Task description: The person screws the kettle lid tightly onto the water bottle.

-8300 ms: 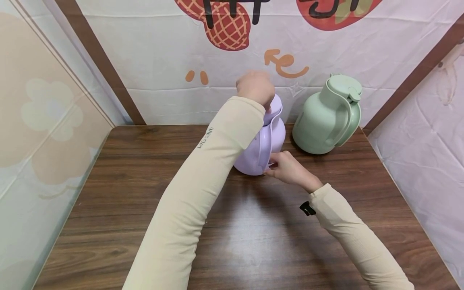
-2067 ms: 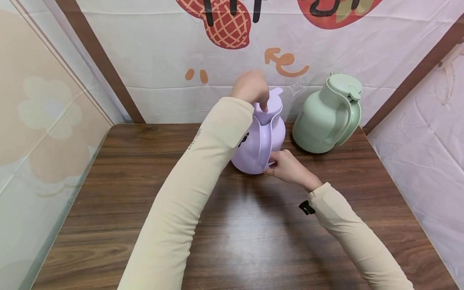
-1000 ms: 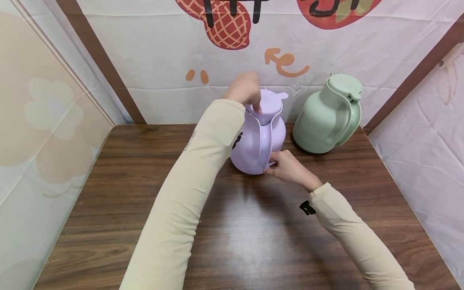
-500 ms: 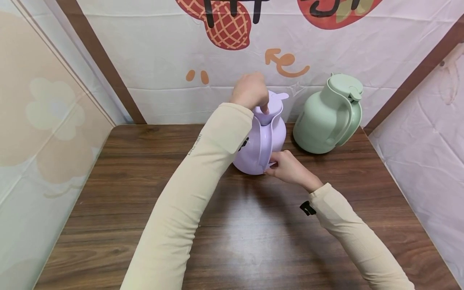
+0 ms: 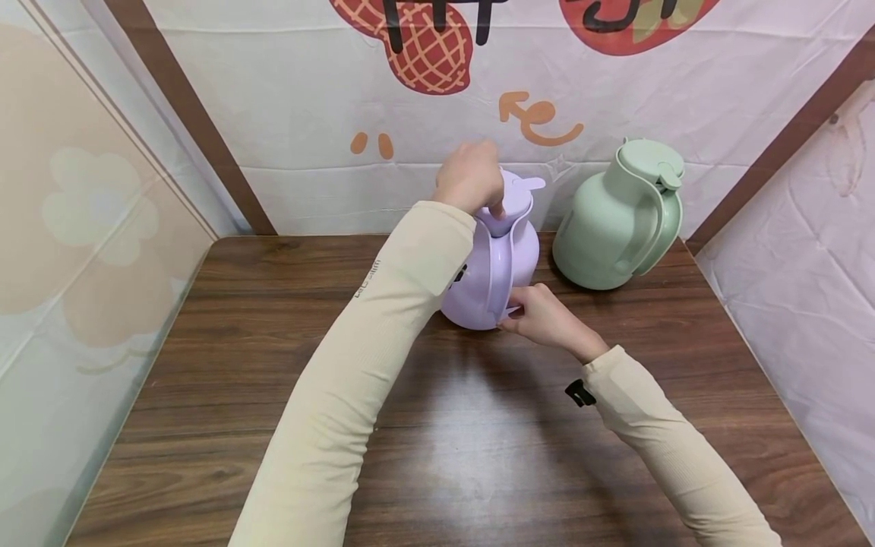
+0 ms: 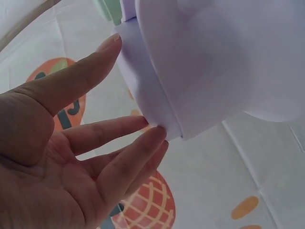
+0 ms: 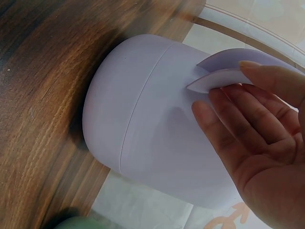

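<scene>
A lilac thermos jug (image 5: pixel 525 257) stands upright on the wooden table, its handle (image 5: pixel 500 277) facing me in the head view. On top of it is a round lilac lid (image 5: pixel 514 199) with a small tab pointing right. My left hand (image 5: pixel 470 178) reaches over from above and grips the lid's rim. In the left wrist view the thumb (image 6: pixel 81 74) and fingertips touch opposite sides of the lid (image 6: pixel 143 88). Low on the handle, my right hand (image 5: pixel 543 317) pinches it between thumb and fingers; the right wrist view shows this grip on the handle (image 7: pixel 221 78) closely.
A green thermos jug (image 5: pixel 601 224) of the same shape stands to the right, near the table's back corner. Behind the table (image 5: pixel 225 365) hangs a printed white cloth (image 5: pixel 294 99). Further cloth panels border the left and right sides.
Since the earliest frame the lid's tab has come into view and swung round to the right. My left hand turned with the lid, then shifted back a little. The right hand kept its grip.
</scene>
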The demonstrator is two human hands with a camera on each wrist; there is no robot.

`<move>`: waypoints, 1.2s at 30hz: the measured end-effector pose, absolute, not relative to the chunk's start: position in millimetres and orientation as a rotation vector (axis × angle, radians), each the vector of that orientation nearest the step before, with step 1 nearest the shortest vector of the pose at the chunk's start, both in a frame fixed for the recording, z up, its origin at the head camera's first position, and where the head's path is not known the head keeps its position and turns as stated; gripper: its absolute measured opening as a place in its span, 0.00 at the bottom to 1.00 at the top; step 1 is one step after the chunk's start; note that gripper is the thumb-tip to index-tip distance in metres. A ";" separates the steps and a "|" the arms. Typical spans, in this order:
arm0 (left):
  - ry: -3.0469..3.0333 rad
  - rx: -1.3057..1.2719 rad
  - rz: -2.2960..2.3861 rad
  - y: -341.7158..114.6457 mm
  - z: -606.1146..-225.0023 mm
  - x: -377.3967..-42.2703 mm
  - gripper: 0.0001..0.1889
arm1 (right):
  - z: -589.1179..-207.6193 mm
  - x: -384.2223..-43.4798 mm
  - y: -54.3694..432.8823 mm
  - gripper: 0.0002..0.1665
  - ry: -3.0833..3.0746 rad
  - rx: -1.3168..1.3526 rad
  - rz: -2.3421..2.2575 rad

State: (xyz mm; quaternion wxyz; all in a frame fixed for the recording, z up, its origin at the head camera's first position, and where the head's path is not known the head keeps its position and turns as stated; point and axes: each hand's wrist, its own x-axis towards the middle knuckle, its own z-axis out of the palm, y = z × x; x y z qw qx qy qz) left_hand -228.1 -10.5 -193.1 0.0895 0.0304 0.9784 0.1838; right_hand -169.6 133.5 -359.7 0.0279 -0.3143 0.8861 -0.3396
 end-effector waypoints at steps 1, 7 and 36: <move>2.910 0.094 0.543 -11.4 -193.5 -228.6 0.28 | -359.8 -169.6 133.5 0.07 2.736 -0.971 -1.048; 2.912 0.145 0.532 -18.8 -195.6 -230.7 0.30 | -360.2 -169.7 133.7 0.07 2.740 -0.984 -1.048; 2.873 0.218 0.587 -25.9 -192.1 -231.1 0.25 | -360.4 -171.1 133.1 0.06 2.716 -0.970 -1.062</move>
